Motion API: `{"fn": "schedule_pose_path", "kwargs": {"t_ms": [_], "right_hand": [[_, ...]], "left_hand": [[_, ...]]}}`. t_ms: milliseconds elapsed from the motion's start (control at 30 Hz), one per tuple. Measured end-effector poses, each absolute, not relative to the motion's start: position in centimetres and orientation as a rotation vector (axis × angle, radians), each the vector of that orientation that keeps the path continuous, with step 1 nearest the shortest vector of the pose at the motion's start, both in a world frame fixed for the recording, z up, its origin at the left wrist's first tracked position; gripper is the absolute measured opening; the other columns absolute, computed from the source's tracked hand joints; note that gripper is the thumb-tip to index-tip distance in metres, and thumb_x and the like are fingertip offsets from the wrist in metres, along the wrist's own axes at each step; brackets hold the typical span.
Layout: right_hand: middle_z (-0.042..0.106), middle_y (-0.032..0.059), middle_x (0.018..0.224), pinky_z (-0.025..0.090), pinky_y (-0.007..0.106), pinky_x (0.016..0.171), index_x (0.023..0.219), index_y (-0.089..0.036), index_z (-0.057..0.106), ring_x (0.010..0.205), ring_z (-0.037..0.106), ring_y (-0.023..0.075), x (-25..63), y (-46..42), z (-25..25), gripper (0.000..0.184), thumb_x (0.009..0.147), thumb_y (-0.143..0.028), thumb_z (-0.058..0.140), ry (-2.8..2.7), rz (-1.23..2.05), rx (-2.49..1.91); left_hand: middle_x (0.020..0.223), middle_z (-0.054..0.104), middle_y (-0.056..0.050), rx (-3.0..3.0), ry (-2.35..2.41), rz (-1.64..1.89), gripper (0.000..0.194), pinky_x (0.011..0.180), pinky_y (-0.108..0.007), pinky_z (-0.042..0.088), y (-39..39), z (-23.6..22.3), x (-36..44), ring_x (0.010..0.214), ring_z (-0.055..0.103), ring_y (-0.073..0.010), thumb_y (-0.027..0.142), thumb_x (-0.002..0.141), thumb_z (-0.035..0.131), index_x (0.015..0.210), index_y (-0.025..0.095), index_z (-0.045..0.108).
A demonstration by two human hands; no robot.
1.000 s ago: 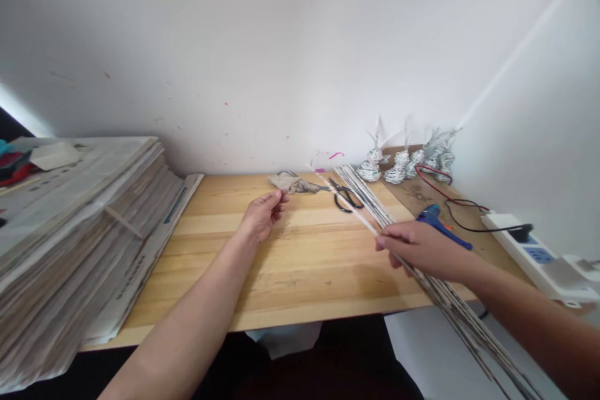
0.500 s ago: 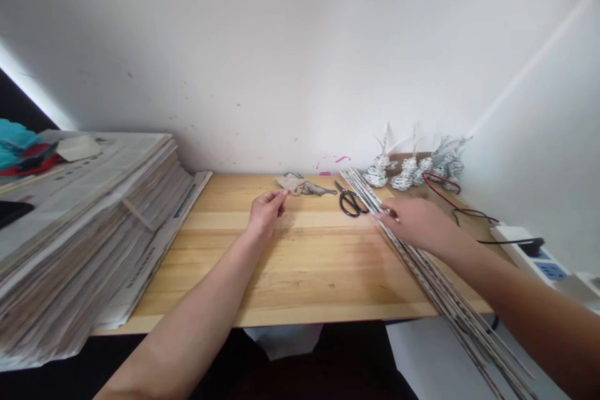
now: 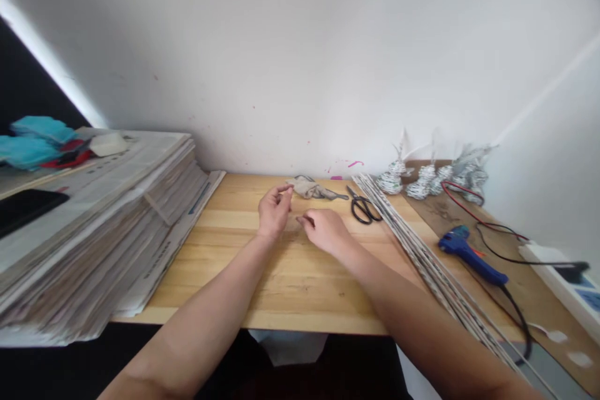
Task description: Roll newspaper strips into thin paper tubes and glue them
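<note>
My left hand is over the middle of the wooden table, with thumb and index finger brought together. Whatever may be between them is too small to make out. Just to its right, my right hand is closed in a pinch, and a tiny greyish bit at its fingertips cannot be identified. Behind both hands lies a crumpled beige cloth. Black-handled scissors rest to the right of the cloth, beside a long bundle of thin rolled-paper sticks.
A tall stack of newspapers stands at left, carrying a black phone and blue material. At right are several woven paper figures, a blue glue gun with its cable, and a white power strip.
My right hand has left the paper sticks and moved left, close to my left hand. The view has shifted, bringing the glue gun into sight.
</note>
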State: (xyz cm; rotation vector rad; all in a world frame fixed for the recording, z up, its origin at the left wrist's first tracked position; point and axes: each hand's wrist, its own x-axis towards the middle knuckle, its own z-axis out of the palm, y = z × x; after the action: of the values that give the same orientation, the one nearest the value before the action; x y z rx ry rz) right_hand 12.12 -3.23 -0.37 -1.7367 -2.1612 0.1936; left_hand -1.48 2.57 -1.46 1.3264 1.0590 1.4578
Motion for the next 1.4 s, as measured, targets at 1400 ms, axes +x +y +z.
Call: {"fn": "schedule_pose_path", "kwargs": {"t_ms": [1400], "right_hand": [[0.073,0.0025,0.077,0.042,0.028,0.066,0.086,-0.022,0.071,0.068,0.064,0.0176,11.5,-1.5,-4.2,0.023,0.089,-0.034,0.051,-2.013,0.557,-1.290]], "left_hand": [[0.108,0.069,-0.020,1.975,2.579,0.293,0.040,0.086,-0.036,0.049,2.1,-0.1,-19.9,0.106,0.064,-0.0319,0.030,0.086,0.057,0.120,0.010,0.062]]}}
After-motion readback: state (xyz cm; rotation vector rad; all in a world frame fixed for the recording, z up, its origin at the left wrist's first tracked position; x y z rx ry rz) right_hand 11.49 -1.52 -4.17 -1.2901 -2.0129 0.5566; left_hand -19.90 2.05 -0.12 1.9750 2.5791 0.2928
